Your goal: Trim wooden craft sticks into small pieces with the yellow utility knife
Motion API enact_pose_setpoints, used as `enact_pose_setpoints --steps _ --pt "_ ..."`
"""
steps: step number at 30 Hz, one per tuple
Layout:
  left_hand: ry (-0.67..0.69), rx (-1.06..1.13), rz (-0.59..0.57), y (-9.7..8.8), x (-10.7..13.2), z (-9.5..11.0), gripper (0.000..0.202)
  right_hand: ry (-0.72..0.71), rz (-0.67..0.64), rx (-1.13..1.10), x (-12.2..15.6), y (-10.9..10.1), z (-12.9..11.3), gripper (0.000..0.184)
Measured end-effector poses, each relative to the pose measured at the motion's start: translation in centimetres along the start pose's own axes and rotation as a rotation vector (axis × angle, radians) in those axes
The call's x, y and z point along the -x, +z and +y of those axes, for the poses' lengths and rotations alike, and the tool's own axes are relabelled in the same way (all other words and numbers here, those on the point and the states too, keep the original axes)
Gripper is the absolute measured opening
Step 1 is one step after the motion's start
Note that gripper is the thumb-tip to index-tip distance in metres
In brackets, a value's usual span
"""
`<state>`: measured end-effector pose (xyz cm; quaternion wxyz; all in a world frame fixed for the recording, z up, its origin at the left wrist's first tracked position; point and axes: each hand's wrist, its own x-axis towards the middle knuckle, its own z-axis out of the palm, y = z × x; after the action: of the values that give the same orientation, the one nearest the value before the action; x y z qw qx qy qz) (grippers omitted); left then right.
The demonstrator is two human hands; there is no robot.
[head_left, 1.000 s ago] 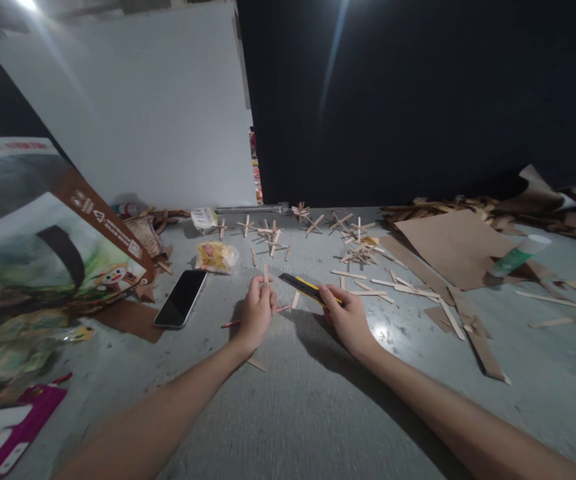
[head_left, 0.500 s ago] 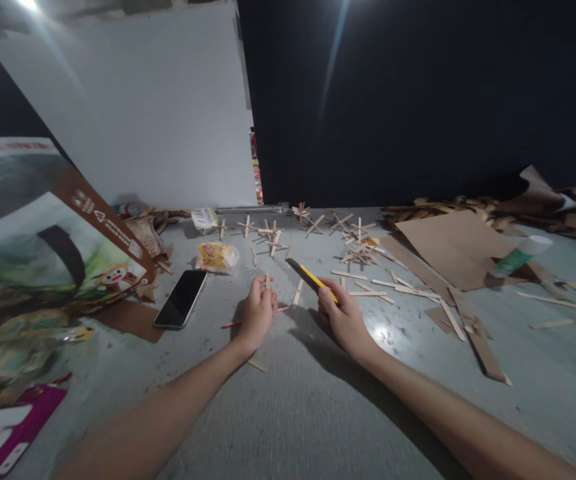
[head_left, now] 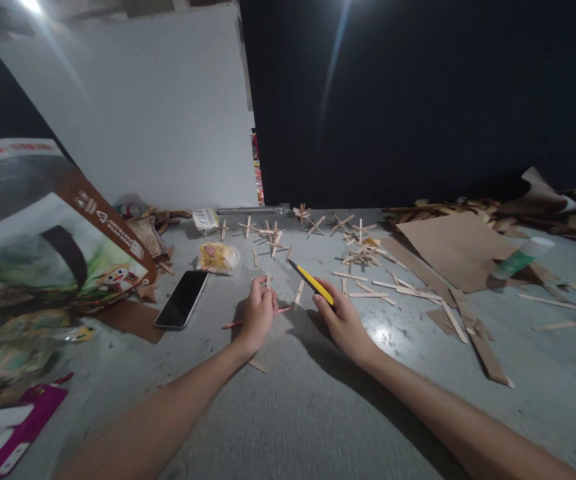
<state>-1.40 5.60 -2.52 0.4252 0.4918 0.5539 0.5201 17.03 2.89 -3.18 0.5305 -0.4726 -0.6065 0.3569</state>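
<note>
Utility knife (head_left: 313, 282) points forward and left, its long axis slanting

The utility knife (head_left: 315, 283) looks like smooth plastic to me, the craft sticks (head_left: 350, 276) matt, bare wood. At left, the smartphone (head_left: 182, 300) has a glossy screen; far right, the cardboard sheet (head_left: 455, 250) looks dull.

The grey table (head_left: 288, 420) (specked in places) carries wooden sticks (head_left: 368, 295), brown cardboard (head_left: 455, 247) and a yellow packet (head_left: 217, 257).
</note>
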Motion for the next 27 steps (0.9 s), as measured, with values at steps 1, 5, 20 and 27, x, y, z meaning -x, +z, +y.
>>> enact_pose_setpoints --steps 1,5,20,27 --pt "0.002 -0.005 0.0 0.0 0.0 0.0 0.018 0.004 -0.006 -0.001 0.0 0.0 0.0 0.051" --pt "0.001 -0.01 -0.018 0.0 0.0 0.0 0.02 -0.002 -0.048 -0.033 -0.1 -0.1 -0.2 0.048" --pt "-0.013 0.01 -0.008 0.1 0.0 0.2 0.022 -0.015 -0.038 -0.029 -0.3 0.0 0.4 0.051" --pt "-0.013 -0.004 -0.013 -0.1 0.1 0.1 0.023 0.032 -0.048 -0.088 -0.2 0.1 0.3 0.051"
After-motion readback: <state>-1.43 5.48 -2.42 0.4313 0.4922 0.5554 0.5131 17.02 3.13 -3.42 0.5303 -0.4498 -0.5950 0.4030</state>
